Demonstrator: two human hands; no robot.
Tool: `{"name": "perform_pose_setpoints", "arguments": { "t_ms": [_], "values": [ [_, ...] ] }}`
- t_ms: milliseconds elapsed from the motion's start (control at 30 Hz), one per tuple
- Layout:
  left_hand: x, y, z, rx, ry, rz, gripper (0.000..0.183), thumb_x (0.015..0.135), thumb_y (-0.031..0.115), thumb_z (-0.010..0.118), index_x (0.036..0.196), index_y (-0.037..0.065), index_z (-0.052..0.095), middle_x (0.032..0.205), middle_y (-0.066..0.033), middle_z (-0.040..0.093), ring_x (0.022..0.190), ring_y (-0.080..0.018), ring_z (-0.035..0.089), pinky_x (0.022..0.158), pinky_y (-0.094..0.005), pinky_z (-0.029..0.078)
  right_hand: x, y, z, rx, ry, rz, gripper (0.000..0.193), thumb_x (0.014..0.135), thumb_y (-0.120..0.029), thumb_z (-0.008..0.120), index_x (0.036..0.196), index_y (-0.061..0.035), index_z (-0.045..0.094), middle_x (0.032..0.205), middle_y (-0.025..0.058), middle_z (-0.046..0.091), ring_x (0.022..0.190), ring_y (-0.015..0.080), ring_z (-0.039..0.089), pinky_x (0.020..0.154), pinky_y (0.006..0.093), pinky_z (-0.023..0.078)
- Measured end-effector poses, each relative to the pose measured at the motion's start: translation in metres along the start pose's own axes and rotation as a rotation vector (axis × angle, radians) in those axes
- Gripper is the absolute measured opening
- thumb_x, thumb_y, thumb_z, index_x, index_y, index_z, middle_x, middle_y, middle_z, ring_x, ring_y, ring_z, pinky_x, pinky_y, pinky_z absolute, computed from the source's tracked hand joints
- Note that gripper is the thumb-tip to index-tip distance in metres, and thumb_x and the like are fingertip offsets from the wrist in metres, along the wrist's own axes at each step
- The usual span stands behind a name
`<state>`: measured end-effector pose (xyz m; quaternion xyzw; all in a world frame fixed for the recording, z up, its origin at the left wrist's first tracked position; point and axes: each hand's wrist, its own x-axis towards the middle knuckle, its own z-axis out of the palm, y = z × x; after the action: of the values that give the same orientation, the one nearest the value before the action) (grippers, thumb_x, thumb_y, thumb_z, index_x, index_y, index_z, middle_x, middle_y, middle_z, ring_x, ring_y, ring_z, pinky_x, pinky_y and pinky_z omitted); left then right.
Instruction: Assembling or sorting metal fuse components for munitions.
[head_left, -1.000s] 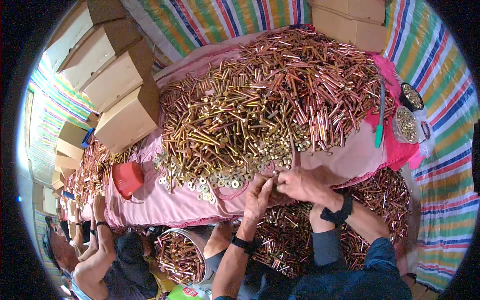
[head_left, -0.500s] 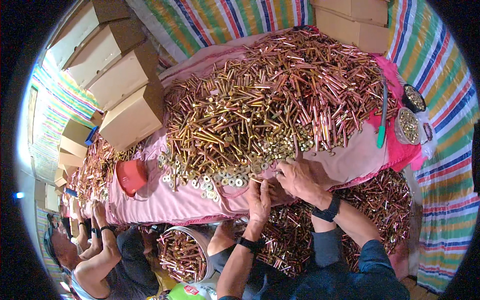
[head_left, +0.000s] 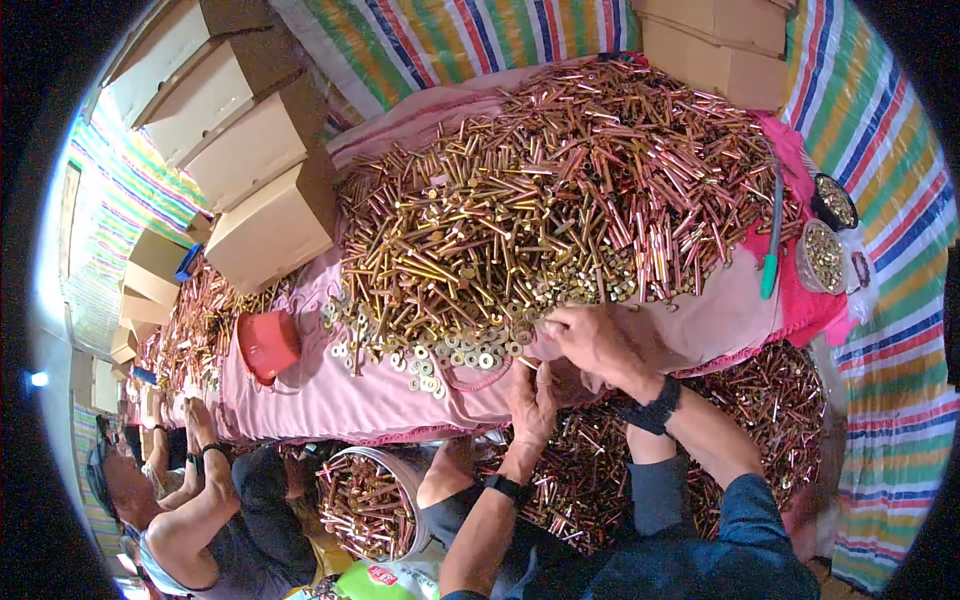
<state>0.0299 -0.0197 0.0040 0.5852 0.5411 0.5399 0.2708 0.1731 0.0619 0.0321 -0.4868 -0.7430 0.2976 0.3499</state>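
bolt (head_left: pixel 528 363) pinched in left fingers (head_left: pixel 523 393), right fingers (head_left: pixel 566 322) beside washers (head_left: pixel 487 361), grip unclear, bare pink cloth (head_left: pixel 715 300) toward right edge

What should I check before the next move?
1. Hold of the left hand: cannot tell; a pale end shows, the rest is hidden.
2. Hold of the right hand: cannot tell; its grip is too small to read.
3. Washers near the hands: ok, just left of the right hand.
4. Nuts apart from the bolts: not ok, the piles meet.
5. Red tub clear of both hands: ok, off left.
6. Green-handled tool clear: ok, off right.
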Motion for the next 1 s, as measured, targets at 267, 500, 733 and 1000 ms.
{"name": "perform_pose_setpoints", "arguments": {
  "t_ms": [267, 500, 733, 1000],
  "values": [
    [-0.001, -0.012, 0.016, -0.187, -0.101, 0.003, 0.029, 0.101, 0.002, 0.053, 0.13, 0.003, 0.052, 0.078, -0.0014, 0.06, 0.067, -0.0125, 0.053, 0.063, -0.0291, 0.047, -0.011, -0.035, -0.031, 0.603, -0.269, 0.293, 0.032, 0.1, -0.027, 0.068, 0.08, -0.0012, 0.068, 0.064, 0.0009, 0.061, 0.049, 0.0067, 0.053, 0.043, 0.0259, 0.04],
    [-0.001, -0.029, 0.011, -0.127, -0.121, 0.108, 0.048, 0.094, -0.004, 0.05, 0.141, 0.002, 0.047, 0.084, -0.0089, 0.063, 0.072, -0.0146, 0.057, 0.064, -0.03, 0.049, -0.018, -0.04, -0.025, 0.509, -0.219, 0.393, 0.035, 0.098, -0.033, 0.069, 0.077, -0.0056, 0.069, 0.059, -0.0004, 0.06, 0.047, 0.0068, 0.053, 0.043, 0.0262, 0.04],
    [0.006, -0.028, 0.01, 0.073, -0.079, 0.155, 0.027, 0.098, 0.006, 0.06, 0.125, 0.004, 0.056, 0.086, -0.0166, 0.064, 0.071, -0.0196, 0.062, 0.063, -0.033, 0.051, -0.024, -0.01, -0.038, 0.223, 0.034, 0.339, 0.031, 0.097, -0.03, 0.069, 0.089, -0.0003, 0.07, 0.073, 0.0065, 0.068, 0.064, 0.0126, 0.062, 0.059, 0.0303, 0.05],
    [0.008, 0.002, 0.011, -0.091, -0.135, -0.04, 0.052, 0.098, 0.009, 0.064, 0.144, 0.001, 0.04, 0.107, -0.0108, 0.063, 0.099, -0.0181, 0.061, 0.088, -0.0308, 0.05, -0.043, 0.032, -0.066, 0.0, 0.291, 0.269, 0.021, 0.091, -0.019, 0.069, 0.094, 0.0016, 0.069, 0.086, 0.019, 0.071, 0.079, 0.0333, 0.069, 0.074, 0.0423, 0.053]
  ]
}}
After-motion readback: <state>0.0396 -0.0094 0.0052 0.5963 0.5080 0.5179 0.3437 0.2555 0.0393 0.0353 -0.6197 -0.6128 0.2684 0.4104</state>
